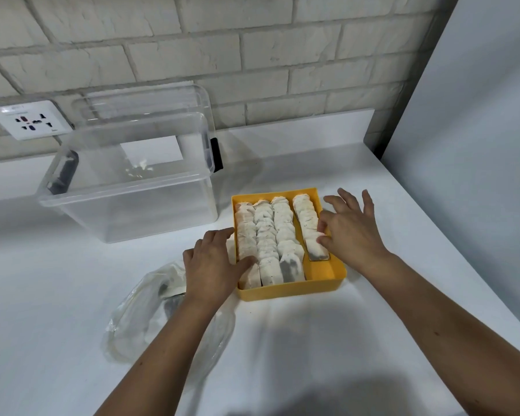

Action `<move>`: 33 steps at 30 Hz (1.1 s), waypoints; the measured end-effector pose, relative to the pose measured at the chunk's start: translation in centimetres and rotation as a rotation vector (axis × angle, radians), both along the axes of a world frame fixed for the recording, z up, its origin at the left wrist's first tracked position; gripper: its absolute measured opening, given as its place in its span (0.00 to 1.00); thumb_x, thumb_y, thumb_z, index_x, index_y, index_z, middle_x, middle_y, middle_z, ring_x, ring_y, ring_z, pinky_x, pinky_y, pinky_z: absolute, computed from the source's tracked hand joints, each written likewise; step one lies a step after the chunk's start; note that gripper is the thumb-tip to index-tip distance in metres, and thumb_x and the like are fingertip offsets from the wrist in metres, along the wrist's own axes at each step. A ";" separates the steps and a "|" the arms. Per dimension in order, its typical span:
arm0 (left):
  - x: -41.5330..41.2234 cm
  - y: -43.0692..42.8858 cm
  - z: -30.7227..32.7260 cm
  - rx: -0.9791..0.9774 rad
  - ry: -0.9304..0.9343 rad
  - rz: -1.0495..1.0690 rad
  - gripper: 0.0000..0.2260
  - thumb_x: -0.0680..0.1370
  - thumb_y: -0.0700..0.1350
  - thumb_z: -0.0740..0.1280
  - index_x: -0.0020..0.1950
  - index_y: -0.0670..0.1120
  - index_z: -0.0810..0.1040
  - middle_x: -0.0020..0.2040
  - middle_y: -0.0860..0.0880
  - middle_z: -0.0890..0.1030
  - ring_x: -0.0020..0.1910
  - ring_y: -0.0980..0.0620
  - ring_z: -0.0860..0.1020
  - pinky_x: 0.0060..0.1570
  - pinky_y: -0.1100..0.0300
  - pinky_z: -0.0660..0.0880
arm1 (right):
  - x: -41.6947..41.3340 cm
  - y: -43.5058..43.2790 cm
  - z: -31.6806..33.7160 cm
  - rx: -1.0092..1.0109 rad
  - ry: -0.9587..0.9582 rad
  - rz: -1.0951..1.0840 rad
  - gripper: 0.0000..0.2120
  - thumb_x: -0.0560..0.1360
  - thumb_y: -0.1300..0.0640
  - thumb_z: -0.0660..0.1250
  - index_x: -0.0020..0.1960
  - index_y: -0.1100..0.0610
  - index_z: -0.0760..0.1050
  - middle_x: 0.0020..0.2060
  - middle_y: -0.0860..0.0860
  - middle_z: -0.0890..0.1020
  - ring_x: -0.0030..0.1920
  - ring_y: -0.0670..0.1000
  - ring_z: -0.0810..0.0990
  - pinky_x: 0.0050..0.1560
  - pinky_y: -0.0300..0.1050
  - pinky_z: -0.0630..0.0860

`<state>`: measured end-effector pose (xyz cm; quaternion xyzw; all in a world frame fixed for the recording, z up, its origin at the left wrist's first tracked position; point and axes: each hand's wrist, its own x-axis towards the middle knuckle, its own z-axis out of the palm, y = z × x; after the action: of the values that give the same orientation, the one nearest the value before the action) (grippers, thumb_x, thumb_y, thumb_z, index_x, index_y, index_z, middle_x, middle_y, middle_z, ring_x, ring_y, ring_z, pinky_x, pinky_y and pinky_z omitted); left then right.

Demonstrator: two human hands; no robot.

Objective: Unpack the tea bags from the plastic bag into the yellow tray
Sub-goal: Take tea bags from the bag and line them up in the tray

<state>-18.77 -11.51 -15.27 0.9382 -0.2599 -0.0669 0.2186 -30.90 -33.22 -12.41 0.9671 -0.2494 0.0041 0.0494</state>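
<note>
Tea bags (270, 235) are packed in four rows inside yellow tray (291, 291). Left hand (213, 262) is laid loosely over tray's left wall, thumb on leftmost row. Right hand (350, 232) is spread wide, fingertips on rightmost row. Plastic bag (138, 319) is seen left of tray.

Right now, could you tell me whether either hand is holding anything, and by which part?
Nothing is gripped. The left hand presses the leftmost tea bag row near its front end; the right hand touches the rightmost row.
</note>
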 end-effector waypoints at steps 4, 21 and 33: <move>0.3 0.9 1.3 -0.146 0.063 -0.044 0.26 0.73 0.59 0.73 0.68 0.52 0.76 0.66 0.52 0.77 0.63 0.49 0.77 0.65 0.48 0.69 | 0.1 0.8 0.4 0.026 -0.119 0.036 0.17 0.73 0.43 0.68 0.60 0.45 0.75 0.73 0.49 0.66 0.77 0.54 0.55 0.75 0.61 0.43; 3.6 14.4 1.1 0.051 0.195 -0.032 0.23 0.71 0.65 0.65 0.61 0.56 0.79 0.55 0.54 0.82 0.55 0.50 0.80 0.54 0.51 0.76 | 3.2 19.8 -2.2 0.880 -0.140 0.551 0.13 0.78 0.56 0.65 0.62 0.54 0.78 0.60 0.48 0.79 0.61 0.47 0.76 0.63 0.42 0.71; 3.8 14.8 1.1 0.111 -0.100 0.015 0.11 0.83 0.54 0.57 0.55 0.51 0.75 0.40 0.50 0.84 0.41 0.45 0.83 0.44 0.51 0.79 | 6.9 21.7 -4.2 0.683 0.048 0.414 0.28 0.80 0.51 0.57 0.78 0.55 0.55 0.76 0.52 0.61 0.71 0.55 0.67 0.65 0.46 0.69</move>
<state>-14.96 3.24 -14.21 0.9529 -0.2593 -0.0325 0.1536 -24.00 -11.53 -16.61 0.9575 -0.0351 -0.0919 -0.2711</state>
